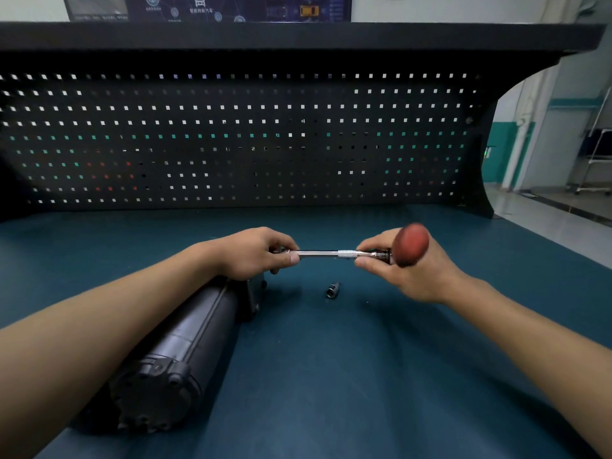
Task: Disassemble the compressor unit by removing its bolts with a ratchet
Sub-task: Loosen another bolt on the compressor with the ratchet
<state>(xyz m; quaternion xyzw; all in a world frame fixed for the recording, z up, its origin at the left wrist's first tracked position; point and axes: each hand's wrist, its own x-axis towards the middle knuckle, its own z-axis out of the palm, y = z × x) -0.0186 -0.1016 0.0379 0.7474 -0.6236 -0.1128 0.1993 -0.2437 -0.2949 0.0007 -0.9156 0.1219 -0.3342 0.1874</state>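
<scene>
Ratchet (pixel 326 253) is held level above the bench (pixel 364 376): left hand (pixel 258 255) curls round its bare steel end, right hand (pixel 414 270) pinches the shaft beside the blurred red knob (pixel 410 244). Shaft looks stiff, smooth and probably slippery; the knurled band seems the surer hold. Compressor (pixel 185 342) lies on its side below the left forearm, likely heavy and apt to roll, with a loose socket (pixel 332 289) near it.

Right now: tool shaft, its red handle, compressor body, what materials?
Tool shaft: bright polished metal, likely chromed steel, with a knurled band near the handle.
Red handle: matte, probably plastic or rubber; blurred.
Compressor body: black with a dull sheen, probably painted or coated metal.
</scene>
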